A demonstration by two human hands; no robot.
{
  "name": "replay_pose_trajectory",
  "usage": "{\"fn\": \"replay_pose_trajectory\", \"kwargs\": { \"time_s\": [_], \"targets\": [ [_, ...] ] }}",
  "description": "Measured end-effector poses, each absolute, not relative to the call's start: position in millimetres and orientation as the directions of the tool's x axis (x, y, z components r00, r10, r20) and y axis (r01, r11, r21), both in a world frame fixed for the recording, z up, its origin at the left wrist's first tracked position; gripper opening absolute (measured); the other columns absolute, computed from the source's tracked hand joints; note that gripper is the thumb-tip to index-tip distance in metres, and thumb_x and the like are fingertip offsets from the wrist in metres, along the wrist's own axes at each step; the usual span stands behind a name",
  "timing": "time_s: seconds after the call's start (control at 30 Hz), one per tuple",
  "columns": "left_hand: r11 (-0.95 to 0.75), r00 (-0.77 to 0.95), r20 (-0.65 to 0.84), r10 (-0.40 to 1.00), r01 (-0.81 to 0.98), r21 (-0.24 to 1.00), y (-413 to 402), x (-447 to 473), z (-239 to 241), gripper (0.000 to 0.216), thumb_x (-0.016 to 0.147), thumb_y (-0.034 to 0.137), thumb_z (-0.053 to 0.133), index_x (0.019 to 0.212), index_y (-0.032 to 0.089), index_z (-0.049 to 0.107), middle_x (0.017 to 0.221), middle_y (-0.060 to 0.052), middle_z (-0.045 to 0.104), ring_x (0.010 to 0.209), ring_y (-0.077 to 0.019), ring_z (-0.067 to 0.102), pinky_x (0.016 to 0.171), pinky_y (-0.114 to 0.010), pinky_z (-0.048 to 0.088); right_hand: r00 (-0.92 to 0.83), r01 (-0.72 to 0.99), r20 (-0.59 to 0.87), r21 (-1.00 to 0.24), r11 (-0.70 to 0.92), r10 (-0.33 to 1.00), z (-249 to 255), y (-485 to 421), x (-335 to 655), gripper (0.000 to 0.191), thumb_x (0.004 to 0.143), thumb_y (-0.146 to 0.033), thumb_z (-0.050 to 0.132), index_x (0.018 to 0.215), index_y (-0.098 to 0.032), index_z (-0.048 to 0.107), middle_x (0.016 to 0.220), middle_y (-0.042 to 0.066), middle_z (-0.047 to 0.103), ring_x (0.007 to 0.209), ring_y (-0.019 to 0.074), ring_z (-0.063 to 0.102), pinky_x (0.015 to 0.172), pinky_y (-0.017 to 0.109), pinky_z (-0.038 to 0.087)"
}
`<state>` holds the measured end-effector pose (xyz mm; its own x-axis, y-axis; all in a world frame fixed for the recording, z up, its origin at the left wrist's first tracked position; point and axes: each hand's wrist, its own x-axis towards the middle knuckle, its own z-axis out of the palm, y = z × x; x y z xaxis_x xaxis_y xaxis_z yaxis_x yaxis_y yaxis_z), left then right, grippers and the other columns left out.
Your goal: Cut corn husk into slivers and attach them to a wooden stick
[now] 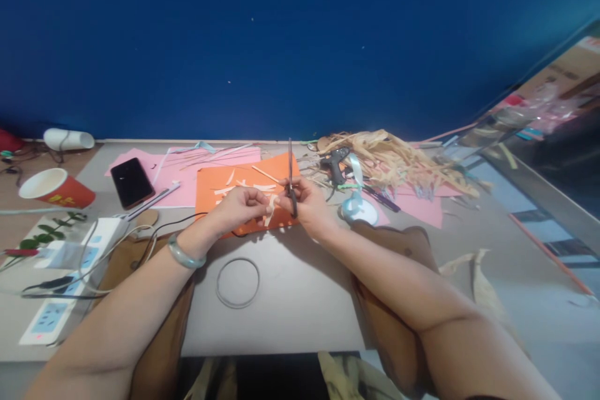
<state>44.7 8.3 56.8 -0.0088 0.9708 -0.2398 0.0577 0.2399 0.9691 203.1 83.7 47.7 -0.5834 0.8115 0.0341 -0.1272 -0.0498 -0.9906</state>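
Observation:
Over the orange sheet (206,182), my left hand (241,207) is closed in a pinch, with a small pale strip (270,209) at its fingertips. Facing it, my right hand (307,206) is closed around dark-handled scissors (290,165), their blades pointing up and away from me. The right thumb and fingertips come close to the same strip; whether they touch it I cannot tell. Several cream cut pieces (227,190) lie on the orange sheet, and a thin pale stick (265,174) rests near the right fingers.
On the right lie a glue gun (334,164), a ribbon roll (359,209) and a heap of dried husk strips (398,159). At left are a phone (132,182), a paper cup (59,189) and a power strip (51,319) with cables. A wire ring (238,306) lies nearer me.

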Motion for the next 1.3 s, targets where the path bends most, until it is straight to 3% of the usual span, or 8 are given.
{"fn": "replay_pose_trajectory", "kwargs": {
  "time_s": [0.2,0.5,0.8,1.03,1.3],
  "targets": [
    [0.197,-0.008,-0.197,0.980,0.079,0.977,8.2,48.3,54.5,0.028,0.068,0.035,0.072,0.068,0.015,0.053,0.052,-0.001,0.061,0.046,-0.0094,0.054,0.049,-0.021,0.041,-0.618,-0.123,0.012,-0.989,-0.081,0.786,49.3,80.7,202.8,0.042,0.057,-0.027,0.078,0.092,-0.017,0.056,0.066,-0.003,0.059,0.058,0.0094,0.054,0.057,0.023,0.043],
    [0.204,-0.031,-0.202,0.979,0.085,0.975,6.6,42.7,64.4,0.027,0.070,0.038,0.069,0.067,0.013,0.057,0.056,0.000,0.059,0.047,-0.0067,0.048,0.047,-0.019,0.037,-0.610,-0.136,0.006,-0.986,-0.097,0.792,48.2,83.1,203.3,0.040,0.059,-0.025,0.076,0.093,-0.017,0.057,0.064,-0.005,0.057,0.056,0.0084,0.051,0.053,0.021,0.039],
    [0.236,0.128,-0.244,0.961,0.074,0.969,4.3,40.0,71.9,0.031,0.076,0.043,0.062,0.067,0.014,0.057,0.052,0.000,0.057,0.041,-0.0054,0.043,0.042,-0.018,0.033,-0.624,-0.132,-0.016,-0.983,-0.125,0.781,49.5,82.8,204.2,0.040,0.058,-0.026,0.077,0.092,-0.017,0.056,0.064,-0.005,0.056,0.055,0.0074,0.049,0.051,0.020,0.038],
    [0.266,0.083,-0.270,0.959,0.054,0.962,4.1,40.9,67.4,0.026,0.070,0.037,0.069,0.077,0.014,0.059,0.051,0.002,0.057,0.041,-0.0056,0.045,0.042,-0.018,0.032,-0.647,-0.138,0.008,-0.985,-0.107,0.762,50.5,81.3,204.0,0.042,0.056,-0.026,0.079,0.091,-0.017,0.056,0.065,-0.005,0.056,0.055,0.0072,0.050,0.053,0.020,0.040],
    [0.242,-0.019,-0.242,0.970,0.107,0.964,3.1,42.4,70.9,0.027,0.068,0.037,0.071,0.073,0.015,0.056,0.051,0.003,0.057,0.043,-0.0063,0.047,0.044,-0.018,0.032,-0.644,-0.138,0.057,-0.990,-0.042,0.762,53.1,77.5,204.2,0.042,0.059,-0.033,0.078,0.092,-0.018,0.056,0.066,-0.004,0.055,0.058,0.0081,0.050,0.056,0.022,0.042]
  ]
}}
